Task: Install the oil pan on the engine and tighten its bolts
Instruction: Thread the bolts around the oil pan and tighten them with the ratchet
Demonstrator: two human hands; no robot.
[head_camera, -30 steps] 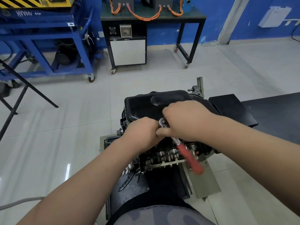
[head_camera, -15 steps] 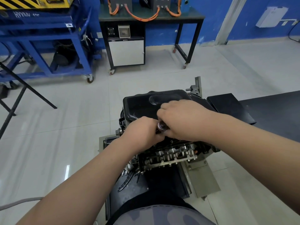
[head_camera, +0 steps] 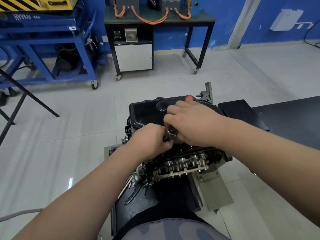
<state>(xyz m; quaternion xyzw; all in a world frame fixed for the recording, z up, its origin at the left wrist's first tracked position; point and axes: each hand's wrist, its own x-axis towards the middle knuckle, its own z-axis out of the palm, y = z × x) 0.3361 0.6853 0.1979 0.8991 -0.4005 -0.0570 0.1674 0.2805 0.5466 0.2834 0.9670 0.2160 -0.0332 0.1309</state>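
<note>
The fingers (head_camera: pixel 163 135) of our left hand (head_camera: pixel 150 141) are curled tight round the shiny head end of a steel ratchet wrench (head_camera: pixel 171 131) with a red grip, pinching it just where it meets the near edge of the black, boxy metal oil pan (head_camera: pixel 147 113). The fingers (head_camera: pixel 176 109) of our right hand (head_camera: pixel 195 125) are bent down over the wrench's shaft, which runs away from us under the palm, so that only the red tip (head_camera: pixel 188 98) of the grip shows beyond the knuckles; we cannot see the thumb. The oil pan sits on top of the dark grey metal engine (head_camera: pixel 180 163), covering its upper face, and both our hands meet at the pan's near rim. Lower down, the engine turns a row of bright metal caps towards us. It is carried in a grey steel stand (head_camera: pixel 214 193), with a flat black tray (head_camera: pixel 143 201) at its foot where a few thin dark parts lie. Just right of the engine is a matt black desk (head_camera: pixel 285 118). All this stands on a pale tiled floor (head_camera: pixel 69 135). Well beyond, against a blue wall, we see a black-framed wheeled desk (head_camera: pixel 199 40) bearing boxes joined by orange cables (head_camera: pixel 150 20), and to its left a blue steel trolley (head_camera: pixel 52 49) on castors.
</note>
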